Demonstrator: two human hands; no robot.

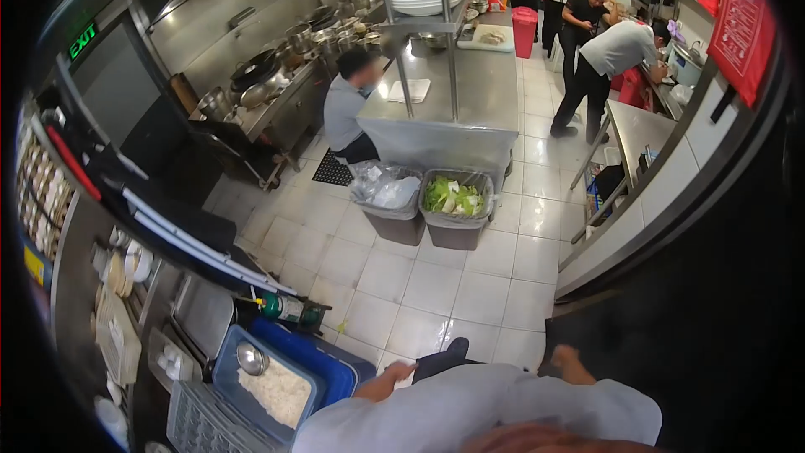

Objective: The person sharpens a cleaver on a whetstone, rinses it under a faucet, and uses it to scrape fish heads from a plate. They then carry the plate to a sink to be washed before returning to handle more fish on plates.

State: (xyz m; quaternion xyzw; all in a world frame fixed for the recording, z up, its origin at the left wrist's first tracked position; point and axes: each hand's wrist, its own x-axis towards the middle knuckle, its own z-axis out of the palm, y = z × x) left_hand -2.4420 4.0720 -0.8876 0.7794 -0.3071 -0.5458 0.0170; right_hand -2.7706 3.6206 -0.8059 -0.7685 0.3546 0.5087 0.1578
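Observation:
Low in the head view, my left hand is beside my dark trouser leg, near the blue tub; its fingers are too small to make out. My right hand is out to the right at the dark doorway edge, its fingers curled, and what it holds, if anything, cannot be seen. Left of my left hand, a blue-grey bin holds white rice and a round metal bowl.
Two lined waste bins stand before a steel counter. A person in grey is at its left. Several people are at the back right. A green cylinder lies near the blue tub.

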